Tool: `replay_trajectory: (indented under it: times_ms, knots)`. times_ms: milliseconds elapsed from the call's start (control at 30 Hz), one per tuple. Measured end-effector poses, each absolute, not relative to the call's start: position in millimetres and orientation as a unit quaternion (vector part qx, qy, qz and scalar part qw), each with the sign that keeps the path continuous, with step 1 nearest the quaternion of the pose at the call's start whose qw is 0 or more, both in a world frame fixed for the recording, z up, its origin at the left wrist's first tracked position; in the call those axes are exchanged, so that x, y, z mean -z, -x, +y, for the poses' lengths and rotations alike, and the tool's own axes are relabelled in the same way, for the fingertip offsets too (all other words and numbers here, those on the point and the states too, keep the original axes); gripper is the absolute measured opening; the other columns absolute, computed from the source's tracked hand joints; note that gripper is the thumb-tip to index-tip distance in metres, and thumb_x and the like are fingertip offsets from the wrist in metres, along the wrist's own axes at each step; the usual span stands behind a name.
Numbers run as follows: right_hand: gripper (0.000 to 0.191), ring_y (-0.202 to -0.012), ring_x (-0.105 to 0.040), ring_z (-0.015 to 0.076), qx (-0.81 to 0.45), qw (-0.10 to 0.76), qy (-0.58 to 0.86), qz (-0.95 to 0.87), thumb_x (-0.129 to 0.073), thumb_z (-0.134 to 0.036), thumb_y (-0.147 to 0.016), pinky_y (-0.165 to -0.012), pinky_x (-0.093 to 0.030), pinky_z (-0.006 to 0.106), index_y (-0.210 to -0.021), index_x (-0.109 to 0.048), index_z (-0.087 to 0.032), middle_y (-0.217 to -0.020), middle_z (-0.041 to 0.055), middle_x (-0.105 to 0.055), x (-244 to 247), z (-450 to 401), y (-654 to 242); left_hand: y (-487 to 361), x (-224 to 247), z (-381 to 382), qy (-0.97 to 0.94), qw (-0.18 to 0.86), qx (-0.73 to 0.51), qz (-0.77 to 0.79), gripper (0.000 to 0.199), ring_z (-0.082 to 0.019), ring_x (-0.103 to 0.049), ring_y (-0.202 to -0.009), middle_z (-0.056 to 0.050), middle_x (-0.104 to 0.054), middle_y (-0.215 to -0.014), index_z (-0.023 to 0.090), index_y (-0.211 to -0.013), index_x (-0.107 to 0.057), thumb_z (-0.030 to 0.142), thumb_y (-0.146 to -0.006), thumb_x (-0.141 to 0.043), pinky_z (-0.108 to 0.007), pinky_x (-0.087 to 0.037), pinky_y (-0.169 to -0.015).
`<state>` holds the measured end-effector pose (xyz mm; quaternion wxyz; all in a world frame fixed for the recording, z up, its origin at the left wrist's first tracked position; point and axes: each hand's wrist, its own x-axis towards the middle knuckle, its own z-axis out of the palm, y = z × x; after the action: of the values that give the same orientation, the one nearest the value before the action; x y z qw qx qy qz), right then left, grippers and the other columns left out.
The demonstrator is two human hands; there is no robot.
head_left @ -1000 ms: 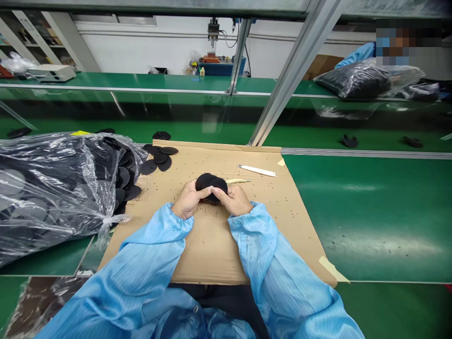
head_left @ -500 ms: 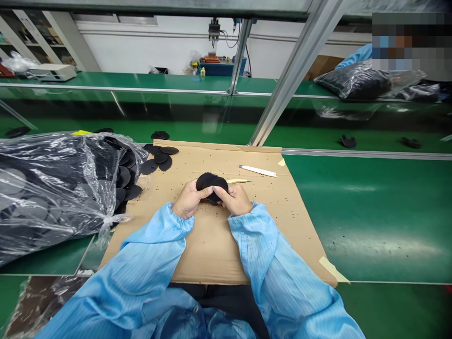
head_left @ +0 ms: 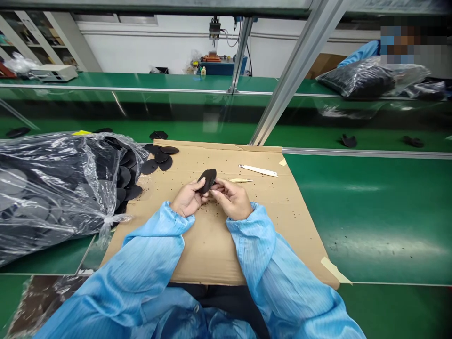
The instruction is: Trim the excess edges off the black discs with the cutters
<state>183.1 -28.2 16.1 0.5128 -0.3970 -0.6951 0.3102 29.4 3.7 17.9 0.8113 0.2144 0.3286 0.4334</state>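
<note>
A small stack of thin black discs (head_left: 207, 180) stands tilted over the cardboard sheet (head_left: 212, 249). My left hand (head_left: 189, 197) is closed on the stack, thumb on the near face and fingers curled beneath. At the stack's right edge, the bent fingers and thumb of my right hand (head_left: 233, 198) pinch the discs' rim. Just beyond that hand lies a yellowish, thin-tipped tool (head_left: 241, 180). A white, flat-handled knife-like tool (head_left: 258, 170) rests farther back. Small black specks are scattered over the cardboard.
A clear plastic bag (head_left: 63, 188) full of black discs bulges at the left, some spilling out. More loose discs (head_left: 164, 157) lie at the cardboard's back left corner. A slanted metal post (head_left: 282, 89) rises behind the cardboard. At the back right, a person's blue sleeve (head_left: 360, 52) shows behind another filled bag (head_left: 360, 77).
The discs, fanned out between both hands before, are now gathered and turned more edge-on in my left hand. My right thumb has come off their face, and that hand has shifted to their right edge.
</note>
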Motion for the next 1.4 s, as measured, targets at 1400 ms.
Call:
replay_trajectory:
  times_ms: [1400]
  knots:
    - [0.020,-0.066,-0.059,0.0162,-0.097,0.537,0.498,-0.674,-0.048,-0.023,-0.086,-0.063,-0.047,0.027,-0.094,-0.066,-0.017,-0.075,0.0054,-0.064,4,-16,-173,-42,-38,75,-0.422,0.471,-0.549,0.546,0.026,-0.016,-0.064,-0.072,-0.007,-0.067,-0.092,0.015,-0.103,-0.061,0.020,-0.079,-0.063,-0.028,-0.054,-0.064]
